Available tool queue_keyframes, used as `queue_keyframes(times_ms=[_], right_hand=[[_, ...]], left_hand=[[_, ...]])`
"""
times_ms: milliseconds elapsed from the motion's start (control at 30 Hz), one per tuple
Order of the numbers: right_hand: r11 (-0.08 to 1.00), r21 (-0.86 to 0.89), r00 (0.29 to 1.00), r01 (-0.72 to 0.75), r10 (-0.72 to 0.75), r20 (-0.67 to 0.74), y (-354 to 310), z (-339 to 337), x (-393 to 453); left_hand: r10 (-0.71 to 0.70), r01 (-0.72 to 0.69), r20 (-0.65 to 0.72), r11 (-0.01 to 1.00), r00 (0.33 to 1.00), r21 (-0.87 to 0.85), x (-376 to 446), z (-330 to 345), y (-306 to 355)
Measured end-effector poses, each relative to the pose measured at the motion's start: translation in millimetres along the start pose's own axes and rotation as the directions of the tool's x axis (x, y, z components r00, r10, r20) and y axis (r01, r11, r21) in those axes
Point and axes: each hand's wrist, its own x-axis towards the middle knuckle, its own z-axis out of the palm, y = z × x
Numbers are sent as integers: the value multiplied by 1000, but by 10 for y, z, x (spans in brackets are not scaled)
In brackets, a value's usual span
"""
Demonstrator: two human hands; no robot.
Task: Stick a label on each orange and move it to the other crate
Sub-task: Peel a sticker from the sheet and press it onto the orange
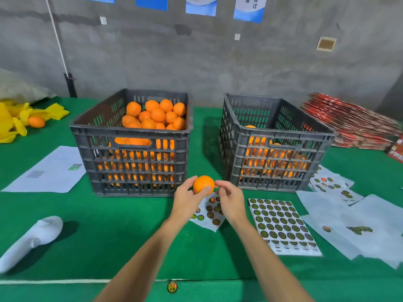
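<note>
Evidently labelling was underway: left hand (185, 198) gripped the round orange fruit (203, 184), right hand's (230, 200) fingertips (218, 183) pinched at its side; next, probably the right-hand grey plastic crate (281, 136).

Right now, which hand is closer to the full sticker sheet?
Right. The right hand is just left of the sticker sheet; the left hand, holding the orange, is farther left.
</note>
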Motion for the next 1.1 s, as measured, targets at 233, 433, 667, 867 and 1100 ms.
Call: queue_keyframes(times_ms=[233,433,667,867,1100], right_hand=[[842,-538,977,-40,146,156,407,95,141],[796,-606,958,-7,180,225,533,122,233],[834,-544,943,-94,250,220,434,119,335],[978,60,980,-198,197,23,268,185,247],[971,213,992,-113,99,75,-66,235,193]], left_hand=[[-56,59,-83,998,995,33,24,57,-393],[-133,122,-108,987,985,-100,102,0,-499],[-115,105,-64,983,991,-150,65,-23,-500],[-28,24,-46,996,999,-89,27,-18,-504],[-13,6,-36,983,999,-184,22,-12,-328]])
